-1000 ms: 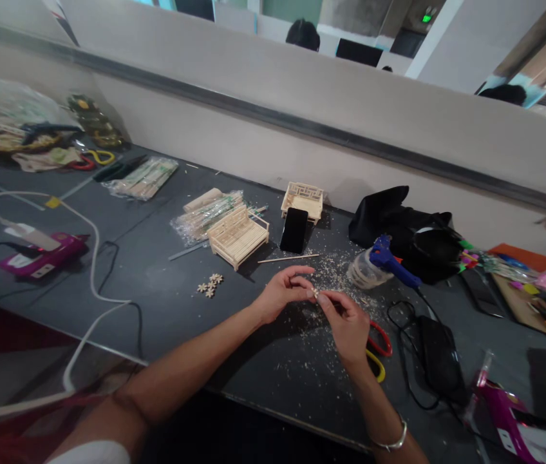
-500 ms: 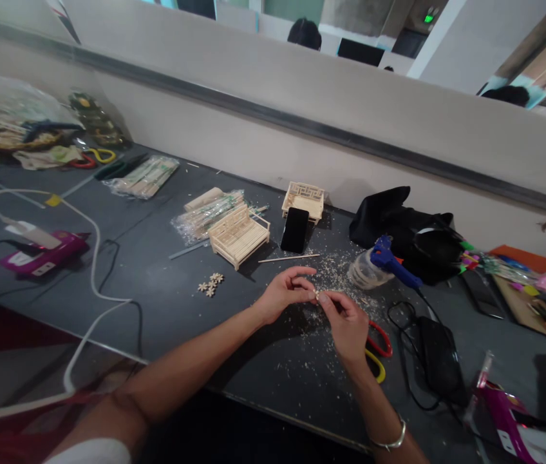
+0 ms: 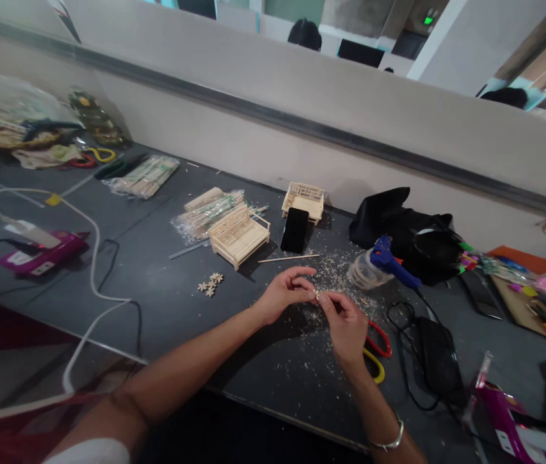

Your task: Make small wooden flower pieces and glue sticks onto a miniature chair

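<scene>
My left hand point(image 3: 283, 293) and my right hand point(image 3: 348, 322) meet over the dark table. Their thumbs and fingertips pinch a small pale wooden piece point(image 3: 317, 295), mostly covered by the fingers. Left of them lie several flower-shaped wooden pieces point(image 3: 211, 283) in a small cluster. Beyond the hands stands a miniature bench point(image 3: 240, 237) built of thin sticks. A second miniature bench point(image 3: 303, 200) is farther back, with a black phone point(image 3: 295, 230) leaning against its front. One thin stick point(image 3: 289, 258) rests on the table between the hands and the phone.
Pale crumbs point(image 3: 331, 274) litter the table around my hands. Scissors point(image 3: 378, 348) lie partly under my right wrist. A blue glue gun point(image 3: 391, 258) rests on a clear jar point(image 3: 367, 270). Bagged sticks point(image 3: 205, 216), a black bag point(image 3: 408, 232), and a purple power strip point(image 3: 44, 252) surround the area.
Almost nothing differs. My right hand has shifted very slightly to the left, and both hands keep their pinch on the small wooden piece.
</scene>
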